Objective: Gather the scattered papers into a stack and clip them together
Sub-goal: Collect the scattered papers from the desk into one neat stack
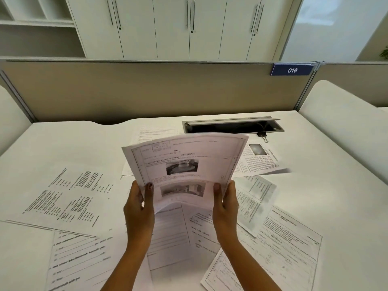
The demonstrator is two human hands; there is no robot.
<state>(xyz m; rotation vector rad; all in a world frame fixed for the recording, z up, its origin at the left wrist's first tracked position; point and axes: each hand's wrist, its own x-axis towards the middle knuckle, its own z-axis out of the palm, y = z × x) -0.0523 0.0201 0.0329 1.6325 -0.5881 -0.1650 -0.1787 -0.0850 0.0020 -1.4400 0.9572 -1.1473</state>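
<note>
left hand (139,203): thumb pinches the paper stack (184,164)
right hand (225,201): thumb pinches its other side
clip (262,135): lies on the desk (63,143)

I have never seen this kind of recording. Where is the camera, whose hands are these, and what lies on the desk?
There is no machine here. A person wears one camera on the head, so you look down at their two hands. The left hand and the right hand each grip a side of a bundle of papers, raised above the white desk. More loose sheets lie scattered on it. A black binder clip lies farther back, beside an open cable slot.
</note>
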